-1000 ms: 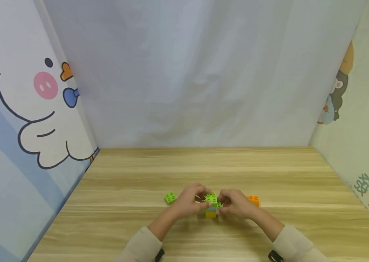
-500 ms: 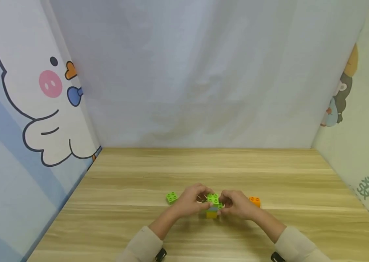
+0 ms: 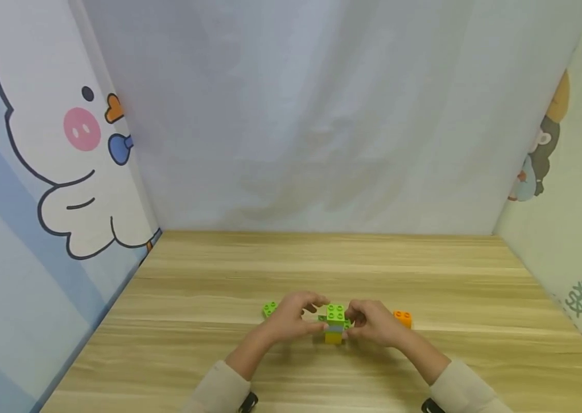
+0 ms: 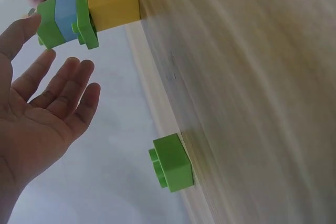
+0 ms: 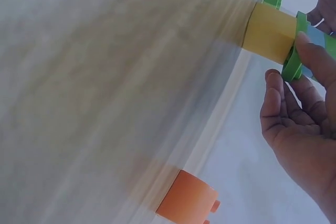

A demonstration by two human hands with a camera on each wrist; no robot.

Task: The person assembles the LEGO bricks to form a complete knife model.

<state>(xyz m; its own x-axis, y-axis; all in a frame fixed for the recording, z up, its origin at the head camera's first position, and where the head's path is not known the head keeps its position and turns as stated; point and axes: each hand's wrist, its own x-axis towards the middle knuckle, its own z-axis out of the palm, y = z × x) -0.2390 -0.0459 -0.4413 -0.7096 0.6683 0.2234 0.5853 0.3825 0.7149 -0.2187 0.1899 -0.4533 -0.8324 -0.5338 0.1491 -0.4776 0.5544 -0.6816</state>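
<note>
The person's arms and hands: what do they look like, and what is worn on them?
The left hand and right hand are bare, without gloves. The left sleeve and right sleeve are pale cream, looking plain, ending partway along the forearms. A small black item shows beside each sleeve, too cut off to identify.

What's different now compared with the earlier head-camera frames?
The left hand has eased leftward off the brick tower, its thumb drawn back to the tower's left edge; whether it still touches is unclear. It now covers more of the loose green brick. The right hand still pinches the green plate in the tower. The tower and orange brick stayed put.
</note>
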